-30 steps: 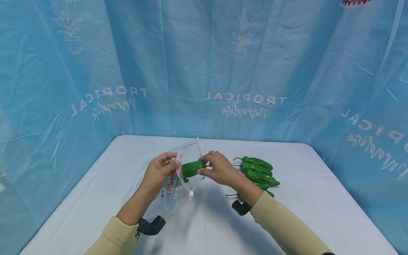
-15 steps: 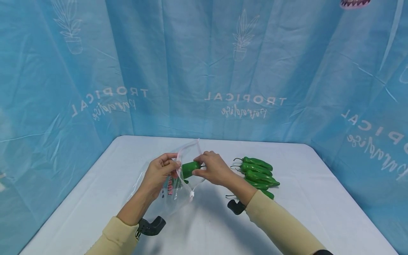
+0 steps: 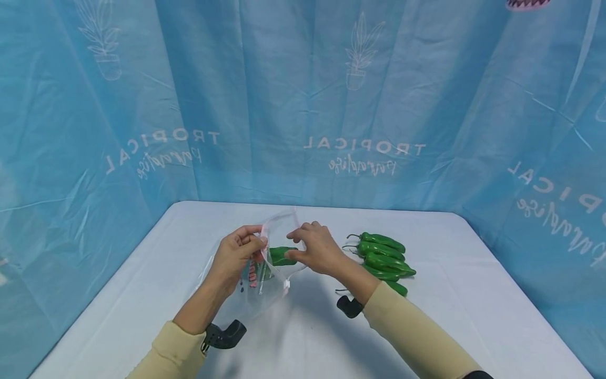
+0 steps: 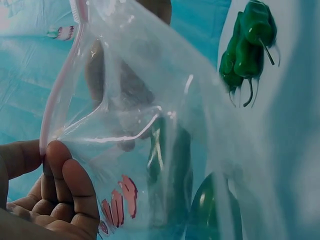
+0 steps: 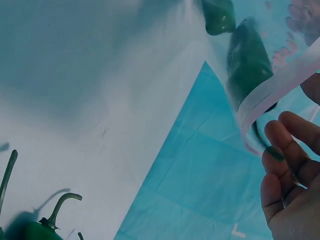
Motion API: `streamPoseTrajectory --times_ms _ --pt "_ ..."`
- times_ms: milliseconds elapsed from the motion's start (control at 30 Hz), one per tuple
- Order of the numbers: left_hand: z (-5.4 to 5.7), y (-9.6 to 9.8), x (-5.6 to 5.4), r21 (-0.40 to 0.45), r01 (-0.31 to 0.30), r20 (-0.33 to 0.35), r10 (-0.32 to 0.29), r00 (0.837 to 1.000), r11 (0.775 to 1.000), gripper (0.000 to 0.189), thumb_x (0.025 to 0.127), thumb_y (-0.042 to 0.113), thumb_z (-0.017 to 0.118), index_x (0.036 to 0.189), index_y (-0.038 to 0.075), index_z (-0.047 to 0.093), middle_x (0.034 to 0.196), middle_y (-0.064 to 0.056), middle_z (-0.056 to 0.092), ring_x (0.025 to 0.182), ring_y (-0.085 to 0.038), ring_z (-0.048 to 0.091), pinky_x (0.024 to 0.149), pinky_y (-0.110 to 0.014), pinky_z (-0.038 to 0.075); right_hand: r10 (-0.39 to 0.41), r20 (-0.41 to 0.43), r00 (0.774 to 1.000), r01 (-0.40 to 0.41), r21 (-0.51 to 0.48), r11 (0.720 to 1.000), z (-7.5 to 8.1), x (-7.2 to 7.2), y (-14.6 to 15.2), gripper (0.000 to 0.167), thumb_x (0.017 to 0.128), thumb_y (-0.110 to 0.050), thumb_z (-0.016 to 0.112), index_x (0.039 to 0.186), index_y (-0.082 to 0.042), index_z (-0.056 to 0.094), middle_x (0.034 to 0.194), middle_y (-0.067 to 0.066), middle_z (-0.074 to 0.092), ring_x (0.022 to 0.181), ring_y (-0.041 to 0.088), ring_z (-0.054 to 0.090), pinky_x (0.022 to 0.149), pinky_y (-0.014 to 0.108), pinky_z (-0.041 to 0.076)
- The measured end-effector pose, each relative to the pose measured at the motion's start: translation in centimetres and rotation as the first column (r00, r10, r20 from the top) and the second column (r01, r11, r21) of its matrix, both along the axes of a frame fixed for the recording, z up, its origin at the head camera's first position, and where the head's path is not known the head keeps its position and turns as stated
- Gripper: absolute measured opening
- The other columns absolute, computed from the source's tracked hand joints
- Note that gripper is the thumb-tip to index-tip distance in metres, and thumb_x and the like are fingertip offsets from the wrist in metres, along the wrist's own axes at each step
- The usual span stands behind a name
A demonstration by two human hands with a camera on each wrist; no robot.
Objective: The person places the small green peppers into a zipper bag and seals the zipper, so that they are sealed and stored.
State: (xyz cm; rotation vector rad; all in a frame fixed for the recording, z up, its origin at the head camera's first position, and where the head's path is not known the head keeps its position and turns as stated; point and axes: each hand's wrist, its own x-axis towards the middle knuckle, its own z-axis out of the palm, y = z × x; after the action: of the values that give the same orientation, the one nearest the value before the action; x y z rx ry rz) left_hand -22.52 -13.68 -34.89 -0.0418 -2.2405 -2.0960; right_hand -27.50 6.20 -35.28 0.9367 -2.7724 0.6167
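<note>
A clear zip bag (image 3: 267,301) with a pink-edged mouth and a white slider hangs tilted above the table. My left hand (image 3: 236,257) pinches the near rim of its mouth between thumb and fingertips. At the mouth, my right hand (image 3: 318,250) has its fingers loosely bent and parted. A green pepper (image 3: 281,256) lies inside the bag just below them; in the right wrist view its stem reaches the fingertips. Another green pepper (image 4: 215,210) shows through the plastic in the left wrist view. Red printing (image 4: 125,197) marks the bag's side.
Several green peppers (image 3: 384,263) lie in a row on the white table (image 3: 454,295), right of the bag, stems pointing left. The right forearm passes in front of the nearest one. A blue printed curtain (image 3: 284,105) surrounds the table's back and sides.
The right hand pushed the green pepper leftward into the bag, then let it go. The pepper now sits deeper and the right fingers have parted. The left hand keeps its grip.
</note>
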Motion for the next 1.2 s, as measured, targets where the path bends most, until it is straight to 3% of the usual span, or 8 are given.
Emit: streamPoseTrajectory --times_ms 433,767,1033,1200 --pt "0.0 -0.2 -0.2 0.014 -0.005 -0.002 0.005 1.000 1.000 0.033 0.091 0.016 0.062 0.122 0.006 0.055 0.076 0.009 0.062 0.065 -0.008 0.057 0.067 -0.022 0.051 0.019 -0.062 0.998 -0.026 -0.120 0.992 0.1 0.8 2.2 0.034 0.086 -0.037 0.066 0.113 -0.016 0.067 0.099 0.003 0.063 0.089 0.016 0.051 0.079 0.035 0.041" --pt "0.1 -0.3 -0.1 0.017 0.011 -0.015 -0.011 1.000 1.000 0.033 0.091 0.016 0.061 0.122 0.005 0.054 0.076 0.009 0.062 0.065 -0.008 0.057 0.068 -0.023 0.050 -0.020 0.064 0.998 0.033 -0.214 0.976 0.6 1.9 4.7 0.032 0.086 -0.034 0.067 0.114 -0.018 0.066 0.101 -0.003 0.062 0.096 0.020 0.054 0.078 0.033 0.044" --pt "0.1 -0.3 -0.1 0.020 0.019 -0.026 -0.019 0.999 1.000 0.033 0.091 0.016 0.061 0.122 0.005 0.054 0.076 0.009 0.062 0.065 -0.008 0.056 0.068 -0.023 0.051 -0.043 0.064 0.997 0.058 -0.253 0.966 0.0 2.3 7.3 0.033 0.086 -0.035 0.067 0.113 -0.017 0.067 0.102 0.004 0.064 0.097 0.020 0.056 0.079 0.037 0.049" --pt "0.1 -0.2 0.0 0.016 0.015 -0.025 -0.015 1.000 1.000 0.033 0.091 0.016 0.061 0.121 0.004 0.054 0.076 0.009 0.062 0.065 -0.008 0.056 0.068 -0.023 0.051 -0.070 0.095 0.993 0.093 -0.262 0.960 -0.6 2.3 8.8 0.036 0.085 -0.039 0.067 0.115 -0.017 0.066 0.103 -0.001 0.064 0.100 0.018 0.055 0.081 0.037 0.049"
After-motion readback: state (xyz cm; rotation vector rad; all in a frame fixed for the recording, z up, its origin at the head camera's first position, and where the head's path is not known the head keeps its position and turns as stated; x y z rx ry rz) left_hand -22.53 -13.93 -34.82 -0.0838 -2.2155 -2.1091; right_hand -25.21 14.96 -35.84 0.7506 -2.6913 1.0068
